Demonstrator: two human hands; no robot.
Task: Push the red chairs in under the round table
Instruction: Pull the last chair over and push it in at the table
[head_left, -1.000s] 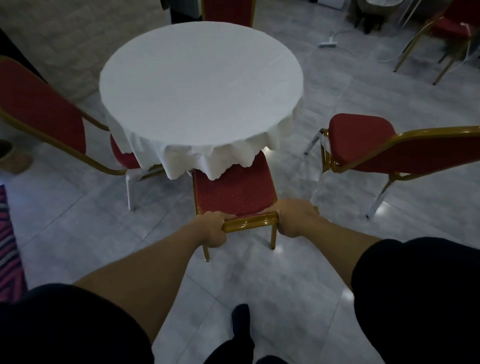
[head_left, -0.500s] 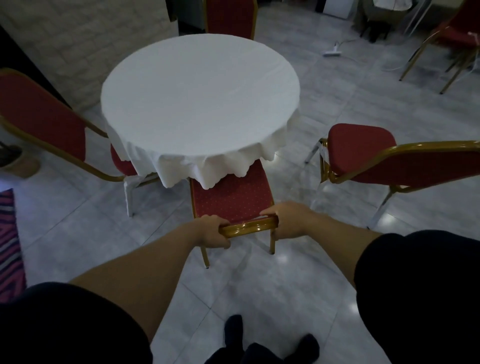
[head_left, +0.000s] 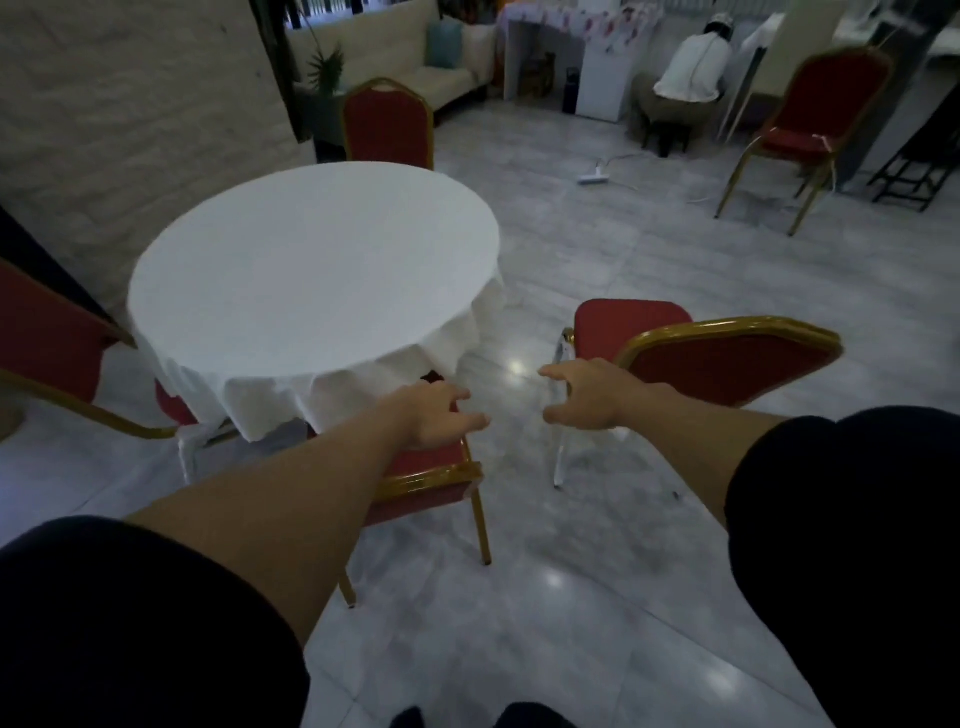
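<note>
From the head view, the left hand (head_left: 436, 418) and right hand (head_left: 589, 397) hover spread and empty. The near red chair (head_left: 431, 467) sits tucked under the round counter (head_left: 311, 270); another red chair (head_left: 717, 358) stands apart at right.

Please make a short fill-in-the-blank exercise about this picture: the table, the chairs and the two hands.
1. The round table is covered with a ____ cloth.
2. The near chair sits partly under the table, and both hands are ____, holding nothing.
3. The right hand hovers close to the ____ frame of the right chair.
4. The left hand is above the near chair's ____ padding.

Missing words: white; open; gold; red
</note>
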